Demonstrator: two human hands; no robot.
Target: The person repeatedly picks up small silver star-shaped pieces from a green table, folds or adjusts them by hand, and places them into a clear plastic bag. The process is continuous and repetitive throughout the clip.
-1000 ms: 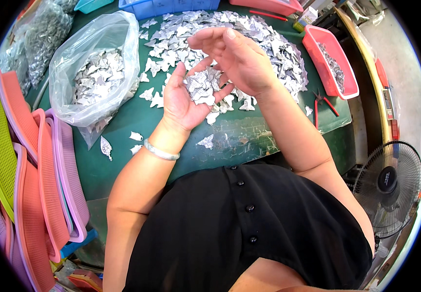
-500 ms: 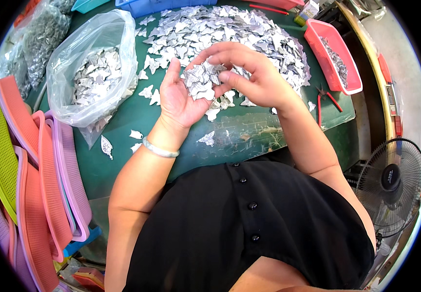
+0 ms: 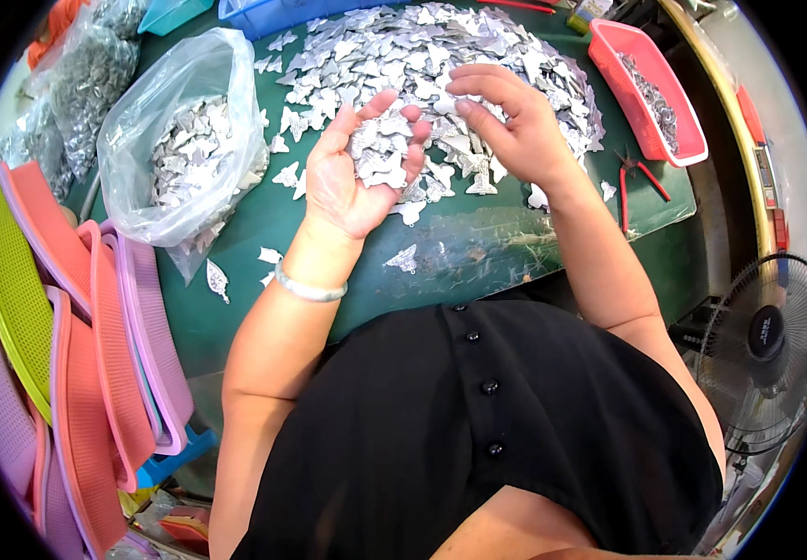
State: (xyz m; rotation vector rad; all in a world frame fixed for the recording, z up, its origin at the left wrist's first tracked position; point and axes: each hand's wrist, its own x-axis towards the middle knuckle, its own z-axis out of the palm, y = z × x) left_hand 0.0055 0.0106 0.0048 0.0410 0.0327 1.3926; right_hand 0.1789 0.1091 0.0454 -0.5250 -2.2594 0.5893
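Note:
My left hand is turned palm up, its fingers curled round a handful of small silver butterfly-shaped metal pieces. To its right, over the near side of a broad heap of the same pieces, hovers my right hand. Its thumb and fingers are bent but apart, and I see nothing between them. Several loose pieces lie on the green tabletop near my left wrist. On the left stands an open clear plastic bag with more silver pieces inside.
A pink basket of small metal parts and red-handled pliers lie at the right. A fan stands beyond the table's right side. Stacked coloured mesh baskets crowd the left, below bags of dark parts. A blue bin sits at the back.
My right hand has moved away to the right from the handful in my left hand. The left hand still cups its pieces, and the whole view has shifted slightly.

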